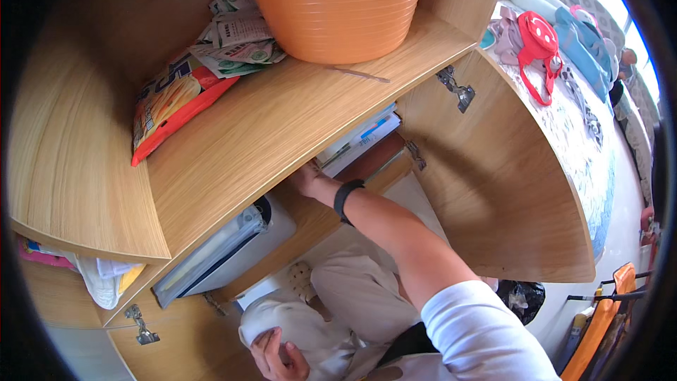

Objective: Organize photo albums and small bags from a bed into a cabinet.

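Observation:
My right arm, with a black wristband (345, 201), reaches into the open lower cabinet under the wooden shelf (254, 143). The fingers of my right hand (305, 179) are hidden beneath the shelf edge, beside a stack of papers and books (365, 140). My left hand (278, 354) rests near my knee with its fingers loosely curled and nothing seen in it. To the left inside the cabinet are clear plastic folders (217, 248) next to a white box-like object (246, 254).
An orange plastic bin (344, 5), a red food package (180, 100) and crumpled packets (238, 37) stand on the shelf. Open cabinet doors (508, 180) flank me. Folded cloths (100, 275) lie at left; a bed with a red bag (538, 37) is at right.

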A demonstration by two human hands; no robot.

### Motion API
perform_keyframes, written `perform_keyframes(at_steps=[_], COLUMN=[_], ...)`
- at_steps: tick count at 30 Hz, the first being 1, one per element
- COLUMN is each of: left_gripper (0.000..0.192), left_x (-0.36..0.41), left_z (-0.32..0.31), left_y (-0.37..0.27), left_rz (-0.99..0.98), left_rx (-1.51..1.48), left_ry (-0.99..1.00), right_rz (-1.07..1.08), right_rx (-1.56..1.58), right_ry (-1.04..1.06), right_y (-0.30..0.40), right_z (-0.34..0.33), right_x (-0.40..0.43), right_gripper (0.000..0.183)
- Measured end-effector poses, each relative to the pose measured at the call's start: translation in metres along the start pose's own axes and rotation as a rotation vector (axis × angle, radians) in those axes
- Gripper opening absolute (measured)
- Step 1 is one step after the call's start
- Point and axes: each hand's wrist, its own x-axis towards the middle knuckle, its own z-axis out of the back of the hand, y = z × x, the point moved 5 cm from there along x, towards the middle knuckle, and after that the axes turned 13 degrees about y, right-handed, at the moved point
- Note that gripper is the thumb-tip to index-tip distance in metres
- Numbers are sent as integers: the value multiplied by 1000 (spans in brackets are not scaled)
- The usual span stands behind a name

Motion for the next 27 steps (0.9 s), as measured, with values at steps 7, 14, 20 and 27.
perform_keyframes(at_steps=[7, 14, 20, 27], left_gripper=[24, 25, 25, 25], left_x=[0, 3, 3, -5], left_z=[-6, -9, -8, -1], left_y=[2, -3, -3, 5], left_rz=[50, 23, -13, 13], left_rx=[-11, -56, -32, 12], left_ry=[19, 45, 10, -14], right_rz=[-191, 207, 239, 74], right_rx=[-172, 3, -409, -349], right_ry=[-63, 90, 177, -6], right_y=[13, -49, -6, -10], right_z=[10, 20, -19, -7], right_x=[0, -53, -18, -20], right_gripper=[48, 49, 51, 59])
